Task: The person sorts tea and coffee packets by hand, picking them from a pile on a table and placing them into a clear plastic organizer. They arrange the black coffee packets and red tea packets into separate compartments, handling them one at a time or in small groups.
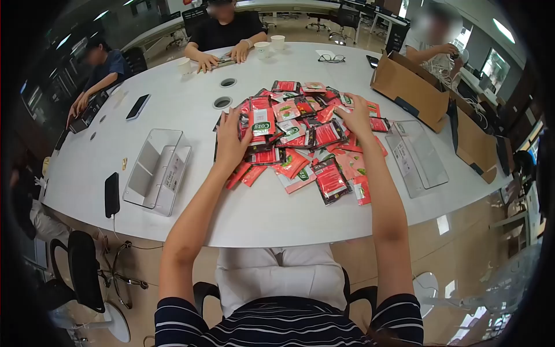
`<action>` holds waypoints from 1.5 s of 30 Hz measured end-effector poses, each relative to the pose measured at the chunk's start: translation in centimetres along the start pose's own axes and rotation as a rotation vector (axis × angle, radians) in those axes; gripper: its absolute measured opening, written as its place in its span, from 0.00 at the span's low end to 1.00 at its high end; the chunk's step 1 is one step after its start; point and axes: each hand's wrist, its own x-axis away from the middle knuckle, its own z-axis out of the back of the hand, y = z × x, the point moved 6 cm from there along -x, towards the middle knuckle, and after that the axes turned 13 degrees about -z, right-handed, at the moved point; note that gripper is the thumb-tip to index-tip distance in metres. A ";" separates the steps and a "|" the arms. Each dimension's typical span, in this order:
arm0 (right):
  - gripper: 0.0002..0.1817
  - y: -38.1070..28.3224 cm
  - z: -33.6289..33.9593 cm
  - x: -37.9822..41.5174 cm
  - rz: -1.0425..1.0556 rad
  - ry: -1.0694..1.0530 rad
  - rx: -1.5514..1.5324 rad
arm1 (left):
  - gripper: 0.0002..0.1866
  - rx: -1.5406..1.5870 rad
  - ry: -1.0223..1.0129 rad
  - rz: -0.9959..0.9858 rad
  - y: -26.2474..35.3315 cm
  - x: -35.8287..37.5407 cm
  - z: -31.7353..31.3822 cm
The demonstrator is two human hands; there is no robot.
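Observation:
A loose heap of red and pink sachets (330, 180), some with dark edges and green labels, lies in the middle of the white table (272, 225). My left hand (232, 141) rests against the heap's left side, its fingers apart over the packets. On the far right side, my right hand (357, 120) touches other sachets with its fingers stretched out. Neither hand appears to grip a packet, though some fingertips are partly hidden. A clear divided plastic bin (151, 203) stands left of my left forearm. Right of the heap is another clear plastic bin (417, 189).
An opened cardboard box (407, 87) sits at the right edge. Two phones (112, 195) lie on the left, one with a cable plugged in. Glasses (331, 58), paper cups (277, 41) and cable holes (222, 102) are farther back. Three other people sit around the table.

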 end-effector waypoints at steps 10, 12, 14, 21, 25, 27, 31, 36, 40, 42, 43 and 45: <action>0.45 -7.3 10.2 13.0 0.140 -0.475 0.017 | 0.38 -0.527 -0.161 0.305 1.3 1.1 2.5; 0.48 -4.1 10.7 16.6 0.211 -0.504 0.153 | 0.39 -0.434 -0.208 0.383 0.8 1.7 2.1; 0.47 -1.5 10.5 19.2 0.188 -0.501 0.213 | 0.42 -0.321 -0.298 0.479 0.8 2.0 1.0; 0.36 1.5 9.7 20.0 0.096 -0.275 0.243 | 0.39 0.393 0.042 0.280 1.0 1.1 -1.0; 0.30 1.0 9.2 18.3 0.106 -0.225 0.409 | 0.34 0.430 -0.003 0.238 1.3 1.1 -1.1; 0.34 1.9 8.8 17.8 0.074 -0.294 0.444 | 0.32 0.581 -0.004 0.243 1.0 1.0 -1.3; 0.42 -3.0 9.4 19.2 0.092 -0.362 0.207 | 0.37 0.627 -0.133 0.183 1.8 0.7 -1.5; 0.44 -2.7 8.8 18.5 0.274 -0.313 0.371 | 0.63 0.243 -0.593 -0.046 4.5 1.5 -1.7; 0.35 -1.3 8.0 16.7 0.452 -0.167 0.568 | 0.62 0.082 -0.646 -0.193 5.8 2.0 -1.6; 0.30 -1.4 8.1 15.7 0.483 -0.118 0.555 | 0.60 0.057 -0.595 -0.166 5.5 2.1 -2.2; 0.30 -2.2 8.8 15.2 0.458 -0.092 0.515 | 0.59 0.044 -0.567 -0.154 5.3 2.0 -2.4; 0.28 -4.2 10.5 14.2 0.409 -0.038 0.432 | 0.52 0.029 -0.517 -0.172 5.1 1.9 -2.6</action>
